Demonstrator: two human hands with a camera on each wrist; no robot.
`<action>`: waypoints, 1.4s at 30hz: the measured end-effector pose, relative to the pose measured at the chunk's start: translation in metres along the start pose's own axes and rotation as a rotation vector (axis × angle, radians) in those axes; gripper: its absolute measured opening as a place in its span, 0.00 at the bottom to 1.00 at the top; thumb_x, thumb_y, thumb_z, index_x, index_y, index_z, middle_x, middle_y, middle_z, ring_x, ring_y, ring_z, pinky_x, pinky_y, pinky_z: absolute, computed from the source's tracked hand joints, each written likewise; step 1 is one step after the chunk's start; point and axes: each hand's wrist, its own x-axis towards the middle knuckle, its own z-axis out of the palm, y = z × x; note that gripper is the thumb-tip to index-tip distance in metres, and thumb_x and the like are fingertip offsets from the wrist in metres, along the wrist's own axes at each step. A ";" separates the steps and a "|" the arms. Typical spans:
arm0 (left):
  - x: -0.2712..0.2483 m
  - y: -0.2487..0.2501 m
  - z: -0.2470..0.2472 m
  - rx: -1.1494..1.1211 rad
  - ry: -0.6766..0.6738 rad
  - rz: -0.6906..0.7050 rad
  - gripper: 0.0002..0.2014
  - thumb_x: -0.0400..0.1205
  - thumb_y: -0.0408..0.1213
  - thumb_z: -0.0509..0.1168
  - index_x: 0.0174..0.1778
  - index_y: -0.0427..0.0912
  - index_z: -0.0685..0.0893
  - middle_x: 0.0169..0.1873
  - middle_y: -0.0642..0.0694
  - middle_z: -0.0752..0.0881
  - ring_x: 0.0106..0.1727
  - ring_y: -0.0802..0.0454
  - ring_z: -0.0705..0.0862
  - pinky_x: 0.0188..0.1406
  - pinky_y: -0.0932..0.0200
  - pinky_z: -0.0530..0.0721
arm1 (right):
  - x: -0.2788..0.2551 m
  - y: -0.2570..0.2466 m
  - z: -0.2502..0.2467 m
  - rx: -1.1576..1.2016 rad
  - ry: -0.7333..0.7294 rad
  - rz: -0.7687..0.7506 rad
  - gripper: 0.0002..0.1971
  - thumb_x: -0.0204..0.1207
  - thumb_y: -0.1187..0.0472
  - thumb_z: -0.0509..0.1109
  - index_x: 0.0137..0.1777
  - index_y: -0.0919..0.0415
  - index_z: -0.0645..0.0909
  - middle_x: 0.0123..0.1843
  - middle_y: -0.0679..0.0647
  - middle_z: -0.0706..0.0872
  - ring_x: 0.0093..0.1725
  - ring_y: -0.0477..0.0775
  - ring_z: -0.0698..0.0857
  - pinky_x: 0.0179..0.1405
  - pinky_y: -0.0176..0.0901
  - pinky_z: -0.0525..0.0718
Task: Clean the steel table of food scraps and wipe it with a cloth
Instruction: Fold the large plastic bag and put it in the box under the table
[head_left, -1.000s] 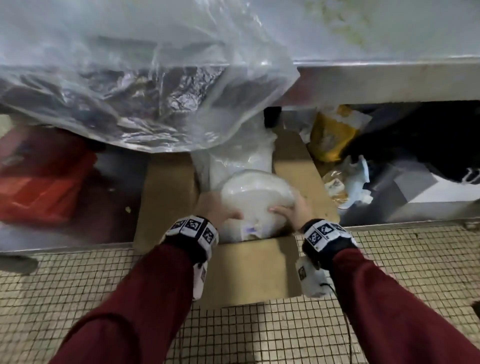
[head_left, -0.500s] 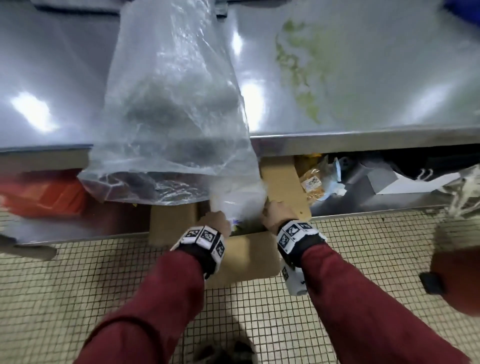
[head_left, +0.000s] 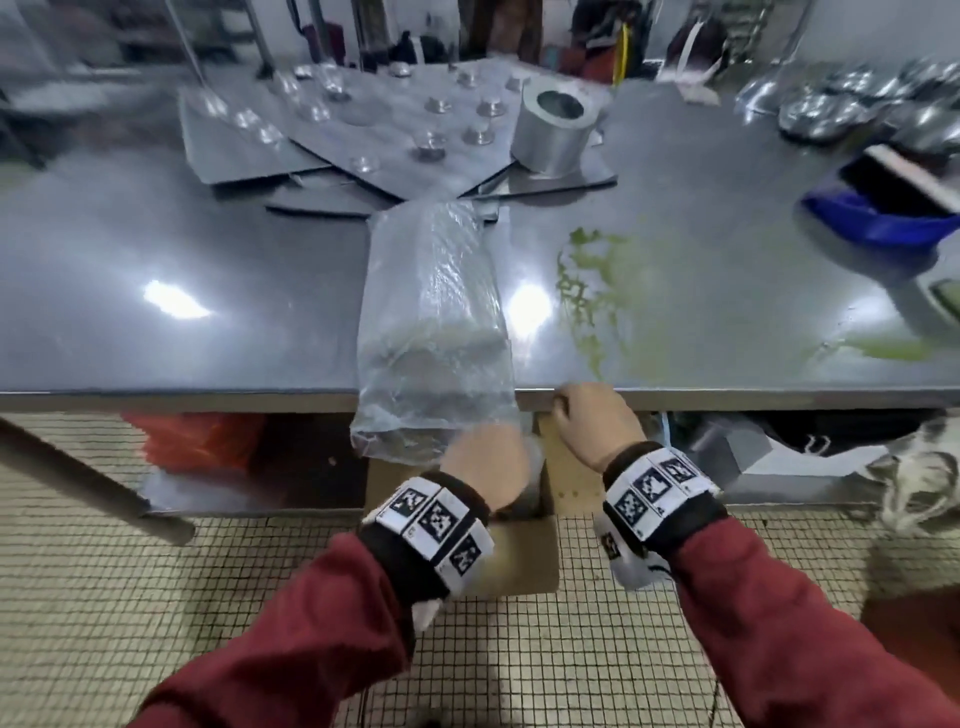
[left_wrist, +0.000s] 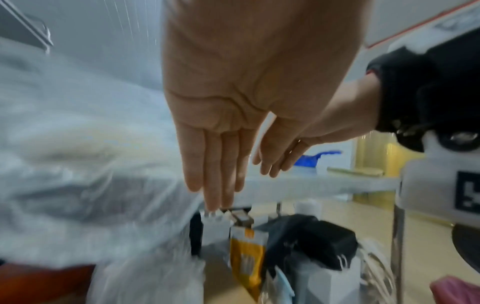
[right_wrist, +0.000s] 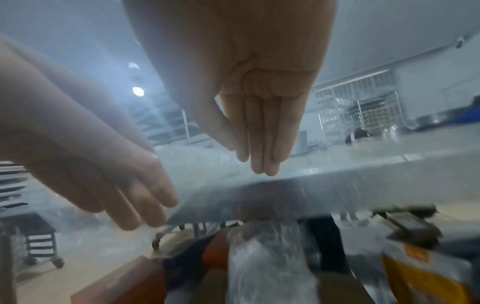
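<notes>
The steel table (head_left: 208, 270) carries a green food smear (head_left: 587, 280) right of centre and another streak (head_left: 883, 348) near its front right edge. A clear plastic bag (head_left: 431, 322) lies on the top and droops over the front edge. My left hand (head_left: 485, 462) hangs just under the bag's lower end, its fingers (left_wrist: 215, 164) straight and holding nothing. My right hand (head_left: 592, 415) is at the table's front edge (right_wrist: 337, 185), its fingers (right_wrist: 262, 144) straight and together, empty. No cloth is in view.
Flat steel lids (head_left: 363, 130), a steel cylinder (head_left: 553, 124), steel bowls (head_left: 857, 98) and a blue basin (head_left: 878, 218) crowd the back and right. Under the table are a cardboard box (head_left: 545, 499), an orange bundle (head_left: 197, 441), a yellow packet (left_wrist: 246, 257) and a black bag (left_wrist: 311, 242).
Both hands let go of the white bundle in the cardboard box and rose to the table's front edge. My view lifted from the lower shelf to the tabletop.
</notes>
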 end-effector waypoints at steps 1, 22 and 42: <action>0.001 -0.004 -0.013 -0.006 0.047 0.018 0.16 0.86 0.38 0.50 0.53 0.34 0.81 0.51 0.35 0.84 0.54 0.37 0.83 0.52 0.48 0.79 | 0.006 -0.006 -0.007 0.014 0.013 -0.021 0.14 0.80 0.61 0.57 0.56 0.65 0.82 0.55 0.64 0.87 0.55 0.65 0.84 0.52 0.50 0.80; 0.160 -0.199 -0.080 -0.198 -0.059 -0.560 0.44 0.76 0.70 0.45 0.71 0.32 0.71 0.71 0.33 0.74 0.68 0.36 0.76 0.68 0.45 0.74 | 0.201 -0.104 0.005 0.138 -0.401 0.292 0.52 0.66 0.20 0.47 0.83 0.49 0.36 0.79 0.69 0.62 0.75 0.70 0.68 0.74 0.64 0.67; 0.036 -0.155 -0.013 -0.666 0.044 -0.254 0.44 0.73 0.63 0.63 0.77 0.43 0.52 0.73 0.44 0.65 0.71 0.48 0.71 0.73 0.50 0.69 | 0.075 -0.078 0.019 0.428 -0.481 0.065 0.36 0.81 0.43 0.58 0.82 0.49 0.44 0.71 0.65 0.66 0.69 0.68 0.72 0.70 0.54 0.69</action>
